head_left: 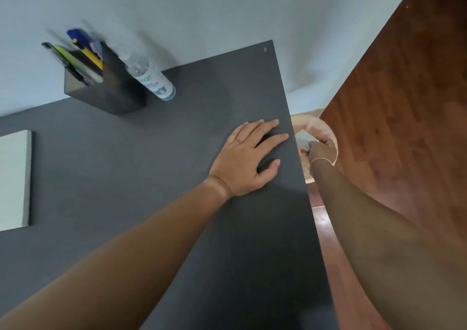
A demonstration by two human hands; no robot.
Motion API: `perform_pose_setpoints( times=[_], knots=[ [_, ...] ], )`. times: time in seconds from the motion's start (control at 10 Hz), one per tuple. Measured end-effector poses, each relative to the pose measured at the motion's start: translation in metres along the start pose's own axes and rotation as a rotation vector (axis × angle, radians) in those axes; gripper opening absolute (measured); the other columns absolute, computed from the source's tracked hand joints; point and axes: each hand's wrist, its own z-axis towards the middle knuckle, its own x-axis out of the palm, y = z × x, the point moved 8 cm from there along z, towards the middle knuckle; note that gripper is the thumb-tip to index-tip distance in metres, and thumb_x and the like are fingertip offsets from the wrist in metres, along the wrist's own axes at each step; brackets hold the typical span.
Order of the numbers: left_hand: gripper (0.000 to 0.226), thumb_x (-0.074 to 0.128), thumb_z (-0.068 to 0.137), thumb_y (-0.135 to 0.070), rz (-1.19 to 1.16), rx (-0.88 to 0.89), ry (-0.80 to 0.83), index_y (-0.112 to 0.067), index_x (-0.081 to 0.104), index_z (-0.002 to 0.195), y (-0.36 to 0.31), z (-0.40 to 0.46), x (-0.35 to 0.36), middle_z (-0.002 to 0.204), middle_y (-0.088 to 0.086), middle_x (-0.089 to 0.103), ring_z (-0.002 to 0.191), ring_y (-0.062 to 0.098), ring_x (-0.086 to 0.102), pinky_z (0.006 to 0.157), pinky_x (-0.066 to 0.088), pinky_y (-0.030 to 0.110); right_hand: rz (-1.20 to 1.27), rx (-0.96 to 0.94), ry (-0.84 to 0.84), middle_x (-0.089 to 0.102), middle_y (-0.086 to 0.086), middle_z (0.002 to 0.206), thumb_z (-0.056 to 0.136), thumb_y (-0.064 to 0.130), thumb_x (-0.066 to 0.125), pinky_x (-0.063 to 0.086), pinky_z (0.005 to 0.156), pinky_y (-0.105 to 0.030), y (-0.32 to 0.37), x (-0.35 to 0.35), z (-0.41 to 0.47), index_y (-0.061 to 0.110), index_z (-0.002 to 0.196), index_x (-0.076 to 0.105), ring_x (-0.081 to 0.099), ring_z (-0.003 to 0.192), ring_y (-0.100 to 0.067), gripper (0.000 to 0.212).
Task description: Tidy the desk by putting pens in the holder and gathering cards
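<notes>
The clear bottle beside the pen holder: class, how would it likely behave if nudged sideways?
The clear bottle stands upright, tall and narrow, so it would probably tip. Its round body suggests it would then roll. It looks like plastic, so likely light, not fragile.

The dark grey flat desk (151, 178) is being taken as the landmark. At its far left edge the black square pen holder (113, 87) is being stood, with the coloured pens (80, 56) being kept in it. Just right of the holder, the clear labelled bottle (154, 79) is being stood. On the desk's left edge the white flat pad (14, 178) is being laid. Beyond its right edge, lower down, the round pale bin (326, 137) is being placed.
</notes>
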Motion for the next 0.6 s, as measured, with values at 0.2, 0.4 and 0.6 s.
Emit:
perform_pose_setpoints(
  times=[0.2,0.4,0.6],
  knots=[
    [0.047,0.049,0.084,-0.037,-0.005,-0.013,0.006,-0.024,0.053,0.129,0.0,0.001,0.0,0.143,0.001,0.048,0.133,0.022,0.041,0.115,0.024,0.037,-0.012,0.004,0.069,0.067,-0.006,0.094,0.083,0.011,0.057,0.056,0.072,-0.031,0.005,0.008,0.012,0.016,0.122,0.059,0.063,0.072,-0.021,0.039],
    [0.047,0.049,0.084,-0.037,0.005,-0.014,0.009,-0.024,0.054,0.128,-0.001,0.001,0.0,0.142,0.001,0.049,0.132,0.022,0.041,0.114,0.022,0.033,-0.008,0.062,0.181,0.061,-0.011,0.106,0.083,0.007,0.061,0.054,0.066,-0.025,-0.01,0.009,0.007,0.01,0.127,0.055,0.06,0.083,-0.023,0.044],
    [0.046,0.048,0.085,-0.037,0.001,-0.008,0.018,-0.024,0.053,0.129,-0.003,-0.001,-0.001,0.142,0.0,0.049,0.132,0.022,0.041,0.115,0.023,0.035,-0.064,0.074,0.178,0.062,-0.013,0.102,0.084,0.005,0.058,0.052,0.061,-0.024,-0.016,-0.004,-0.003,0.008,0.126,0.055,0.058,0.067,-0.018,0.042]
  ],
)
